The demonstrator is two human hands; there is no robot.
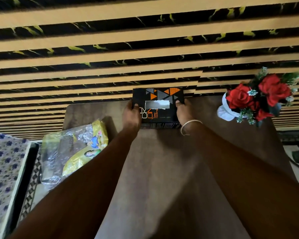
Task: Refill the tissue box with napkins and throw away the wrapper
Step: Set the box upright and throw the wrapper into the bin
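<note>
Tissue box at table's far edge, against striped wall; your left hand and right hand grip its ends, fingers grasping box. Wrapper overhangs left edge. Flower vase at far right corner. Near table bare.

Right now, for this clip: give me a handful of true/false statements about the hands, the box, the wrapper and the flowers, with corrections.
1. Both hands hold the box by its ends. True: left hand, right hand.
2. The box sits at the table's near edge. False: it is at the far edge, by the striped wall.
3. The wrapper lies left of the box. True.
4. The flowers are yellow. False: they are red.
5. The left wrist wears a bangle. False: the bangle is on the right wrist.
</note>
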